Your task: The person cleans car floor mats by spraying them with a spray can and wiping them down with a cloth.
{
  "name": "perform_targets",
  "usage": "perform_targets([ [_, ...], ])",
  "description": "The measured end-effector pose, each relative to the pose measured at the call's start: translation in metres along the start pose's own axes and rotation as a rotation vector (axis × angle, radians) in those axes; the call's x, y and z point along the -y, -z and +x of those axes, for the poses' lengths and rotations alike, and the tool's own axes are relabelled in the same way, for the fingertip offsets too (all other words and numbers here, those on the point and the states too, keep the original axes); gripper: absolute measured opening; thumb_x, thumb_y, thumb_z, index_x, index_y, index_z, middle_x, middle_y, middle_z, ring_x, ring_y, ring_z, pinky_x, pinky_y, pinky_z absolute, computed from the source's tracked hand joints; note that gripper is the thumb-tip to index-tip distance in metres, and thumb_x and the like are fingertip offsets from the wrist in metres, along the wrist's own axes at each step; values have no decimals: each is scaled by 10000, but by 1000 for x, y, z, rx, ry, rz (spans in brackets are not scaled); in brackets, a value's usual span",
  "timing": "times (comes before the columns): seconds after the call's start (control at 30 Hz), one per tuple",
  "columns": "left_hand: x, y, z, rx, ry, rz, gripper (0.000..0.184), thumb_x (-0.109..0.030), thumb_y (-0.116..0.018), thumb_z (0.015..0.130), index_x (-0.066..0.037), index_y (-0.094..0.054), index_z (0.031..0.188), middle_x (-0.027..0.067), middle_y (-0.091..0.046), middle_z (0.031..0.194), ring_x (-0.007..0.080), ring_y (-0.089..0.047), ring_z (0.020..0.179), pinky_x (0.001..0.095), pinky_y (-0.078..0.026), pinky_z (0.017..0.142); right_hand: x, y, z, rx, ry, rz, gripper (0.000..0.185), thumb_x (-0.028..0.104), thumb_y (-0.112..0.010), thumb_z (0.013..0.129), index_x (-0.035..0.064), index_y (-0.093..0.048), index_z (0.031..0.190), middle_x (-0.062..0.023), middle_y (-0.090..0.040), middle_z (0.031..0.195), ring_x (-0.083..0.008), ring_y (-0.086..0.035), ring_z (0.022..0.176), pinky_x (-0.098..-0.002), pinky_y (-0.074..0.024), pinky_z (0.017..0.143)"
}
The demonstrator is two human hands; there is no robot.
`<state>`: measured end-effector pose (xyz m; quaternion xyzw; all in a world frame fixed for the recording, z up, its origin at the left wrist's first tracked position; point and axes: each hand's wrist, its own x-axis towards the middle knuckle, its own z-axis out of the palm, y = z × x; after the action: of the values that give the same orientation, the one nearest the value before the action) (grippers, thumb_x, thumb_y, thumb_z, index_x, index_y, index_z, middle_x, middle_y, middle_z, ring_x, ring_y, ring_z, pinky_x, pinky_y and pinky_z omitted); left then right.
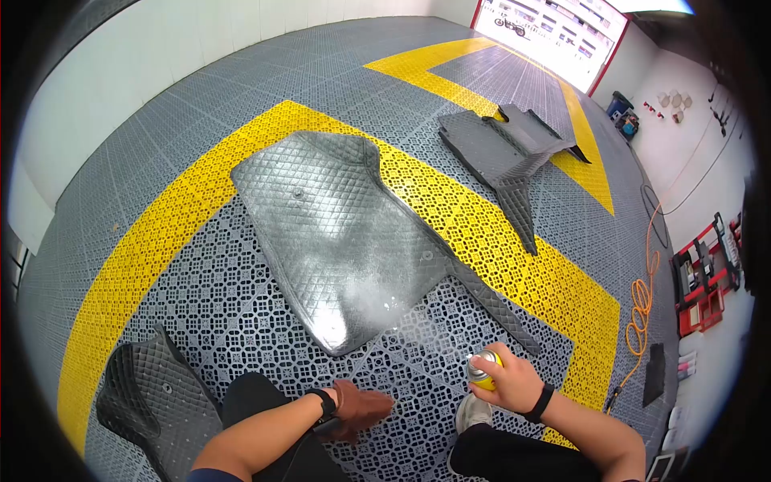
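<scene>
Grips a yellow spray can [488, 381] in the closed right hand [516, 384], sending white mist [426, 333] toward the near end of the large quilted mat [329, 217], on the grid floor [209, 297] between a near-left mat [173, 394] and a far-right mat [498, 145]. Has the left hand [352, 408] covered by brown cloth [371, 406]; cannot tell how far open.

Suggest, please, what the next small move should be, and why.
I would probably bring the brown cloth to the white patch and wipe it gently. The can in the right hand is sending mist towards that end of the big mat, while the cloth is off the mat, just short of it.
</scene>
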<state>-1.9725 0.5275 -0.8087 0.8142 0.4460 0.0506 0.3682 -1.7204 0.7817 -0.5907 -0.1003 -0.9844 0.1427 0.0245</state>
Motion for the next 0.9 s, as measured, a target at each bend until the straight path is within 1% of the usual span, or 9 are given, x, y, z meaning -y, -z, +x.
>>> perform_targets([
  [0.1, -3, 9, 7, 195, 109, -24, 897, -462, -904, 825, -84, -444, 1496, 129, -504, 1442, 389, -643, 1203, 587, -553, 838, 1, 6, 14, 13, 37, -6, 519, 363, -857, 878, 224, -674, 1343, -132, -626, 1204, -336, -740, 859, -434, -638, 688],
  [0.13, 0, 6, 4, 188, 112, -27, 897, -462, -904, 825, -84, -444, 1496, 129, -504, 1442, 389, -643, 1203, 587, -553, 838, 0, 6, 19, 19, 74, 13, 509, 359, -851, 884, 236, -669, 1343, -130, -624, 1197, -339, -740, 875, -443, -637, 692],
  [0.23, 15, -35, -4, 22, 36, -15, 962, -484, -916, 808, -85, -434, 1539, 134, -492, 1483, 387, -600, 1296, 602, -555, 919, 6, 13, 32, 174, 113, 25, 502, 350, -847, 888, 248, -663, 1343, -126, -625, 1194, -334, -743, 899, -442, -640, 704],
  [0.27, 25, -63, -3, -149, 20, -17, 828, -469, -909, 802, -83, -525, 1425, 140, -543, 1394, 372, -625, 1265, 556, -579, 901, 6, 11, 34, 186, 112, 21, 502, 348, -839, 887, 255, -658, 1347, -124, -626, 1195, -330, -742, 911, -438, -640, 708],
  [0.33, 30, -67, -1, -322, 0, -21, 698, -454, -903, 795, -81, -617, 1312, 145, -593, 1305, 357, -649, 1233, 509, -603, 882, 5, 12, 39, 182, 84, -14, 500, 344, -831, 889, 254, -658, 1349, -127, -626, 1191, -333, -739, 906, -441, -638, 713],
  [0.4, 43, -54, 8, -153, -95, -45, 639, -437, -889, 806, -43, -637, 1242, 165, -587, 1276, 371, -651, 1187, 532, -596, 854, 0, 15, 44, 180, 56, -50, 497, 340, -823, 890, 252, -658, 1350, -130, -625, 1188, -335, -737, 901, -443, -637, 719],
  [0.53, 11, -4, -9, -135, -63, -82, 566, -401, -870, 803, -16, -647, 1153, 173, -583, 1210, 377, -644, 1128, 526, -584, 847, -26, 33, 45, 122, -48, -233, 528, 328, -811, 890, 255, -647, 1386, -158, -624, 1187, -365, -726, 889, -466, -633, 744],
  [0.7, 37, -41, 2, -41, -36, -37, 528, -408, -843, 822, -36, -657, 1147, 172, -585, 1204, 369, -640, 1133, 518, -579, 843, -52, 53, 31, -4, -232, -324, 558, 322, -836, 888, 235, -643, 1404, -209, -631, 1241, -399, -733, 920, -495, -624, 764],
  [0.9, 56, -57, 14, 6, 15, -6, 483, -417, -811, 846, -60, -669, 1139, 171, -586, 1197, 359, -635, 1141, 509, -574, 838, -73, 62, 0, 12, -377, -332, 546, 306, -836, 888, 208, -629, 1384, -193, -630, 1209, -420, -727, 911, -504, -619, 781],
])
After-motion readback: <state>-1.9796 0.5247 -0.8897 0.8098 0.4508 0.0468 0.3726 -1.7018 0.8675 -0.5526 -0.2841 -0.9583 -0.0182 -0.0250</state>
